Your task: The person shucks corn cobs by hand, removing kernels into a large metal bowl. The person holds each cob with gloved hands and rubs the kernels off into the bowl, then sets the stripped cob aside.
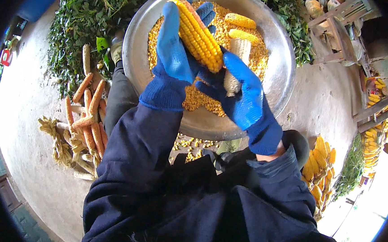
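Not much of that kind here, honestly. Only thing I can spot is a small red sign or label [6, 57] with white marks way over at the far left edge, up against the wall. Too tiny and warped to make out more.

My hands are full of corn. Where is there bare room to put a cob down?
Bare floor lies left of the stripped cobs, and more between the metal basin and the wooden frame. The basin's middle is crowded with kernels.
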Demonstrator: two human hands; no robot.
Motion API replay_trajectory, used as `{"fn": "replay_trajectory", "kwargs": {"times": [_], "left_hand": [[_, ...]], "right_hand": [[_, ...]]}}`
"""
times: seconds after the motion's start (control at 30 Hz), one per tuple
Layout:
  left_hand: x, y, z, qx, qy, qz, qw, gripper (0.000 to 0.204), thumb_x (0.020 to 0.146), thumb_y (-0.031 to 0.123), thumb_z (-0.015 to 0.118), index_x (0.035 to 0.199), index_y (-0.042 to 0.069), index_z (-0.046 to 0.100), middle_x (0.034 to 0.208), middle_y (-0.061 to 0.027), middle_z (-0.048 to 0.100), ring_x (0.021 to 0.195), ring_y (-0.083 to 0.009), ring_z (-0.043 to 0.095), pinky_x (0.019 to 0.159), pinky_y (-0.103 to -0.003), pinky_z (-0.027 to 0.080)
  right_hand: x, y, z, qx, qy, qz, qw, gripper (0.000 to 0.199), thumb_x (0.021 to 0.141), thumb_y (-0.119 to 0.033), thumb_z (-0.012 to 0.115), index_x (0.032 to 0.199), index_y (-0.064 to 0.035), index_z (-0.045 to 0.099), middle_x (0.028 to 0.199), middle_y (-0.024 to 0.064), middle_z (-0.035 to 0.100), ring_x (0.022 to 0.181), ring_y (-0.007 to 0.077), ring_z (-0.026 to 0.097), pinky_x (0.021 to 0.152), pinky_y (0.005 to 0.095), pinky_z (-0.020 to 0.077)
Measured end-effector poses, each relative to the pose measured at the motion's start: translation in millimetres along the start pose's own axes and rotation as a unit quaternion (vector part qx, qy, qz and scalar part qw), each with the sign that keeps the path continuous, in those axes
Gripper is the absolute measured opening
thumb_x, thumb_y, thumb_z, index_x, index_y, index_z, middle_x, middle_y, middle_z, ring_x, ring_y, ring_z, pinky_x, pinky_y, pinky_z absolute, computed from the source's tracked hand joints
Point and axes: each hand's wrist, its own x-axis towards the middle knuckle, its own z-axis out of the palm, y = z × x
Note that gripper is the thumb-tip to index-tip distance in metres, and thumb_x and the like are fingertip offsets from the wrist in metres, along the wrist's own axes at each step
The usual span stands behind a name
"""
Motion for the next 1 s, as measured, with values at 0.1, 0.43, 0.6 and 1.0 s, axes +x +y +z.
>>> {"fn": "replay_trajectory", "kwargs": {"times": [0.1,0.43,0.6,1.0], "left_hand": [[3.0,1.6,0.0,0.008,-0.037,-0.014,0.999,0.066,0.100,0.055,0.047,0.146,0.008,0.041,0.141,-0.0184,0.052,0.128,-0.0314,0.053,0.109,-0.047,0.043],[-1.6,22.6,-24.0,0.219,-0.198,-0.072,0.953,0.048,0.102,0.029,0.057,0.141,0.003,0.046,0.136,-0.0136,0.056,0.127,-0.0228,0.054,0.109,-0.042,0.046],[-21.2,53.7,4.1,0.282,-0.115,-0.326,0.895,0.057,0.092,0.031,0.072,0.140,0.010,0.050,0.130,-0.0128,0.060,0.106,-0.0227,0.067,0.088,-0.037,0.059],[-28.8,-26.4,-12.1,0.616,-0.186,-0.134,0.754,0.063,0.074,0.036,0.085,0.118,-0.002,0.061,0.094,-0.0120,0.070,0.084,-0.0164,0.066,0.076,-0.033,0.055]], "right_hand": [[12.2,2.2,-3.8,0.002,-0.051,-0.050,0.997,0.048,0.097,-0.029,0.060,0.141,-0.0094,0.052,0.144,0.0124,0.052,0.132,0.0289,0.052,0.108,0.0525,0.0454],[24.8,-81.3,-49.4,-0.285,-0.009,-0.170,0.943,0.038,0.098,-0.035,0.058,0.128,-0.0110,0.064,0.139,0.0076,0.057,0.128,0.0207,0.053,0.100,0.0362,0.0504],[17.2,-77.7,-29.2,-0.377,-0.014,-0.189,0.907,0.045,0.095,-0.026,0.061,0.134,-0.0033,0.059,0.129,0.0072,0.064,0.119,0.0174,0.059,0.100,0.0302,0.0467],[9.2,-85.6,-29.1,-0.443,0.045,-0.189,0.875,0.031,0.097,-0.016,0.059,0.122,0.0001,0.067,0.119,0.0091,0.069,0.114,0.0186,0.063,0.103,0.0320,0.0469]]}}
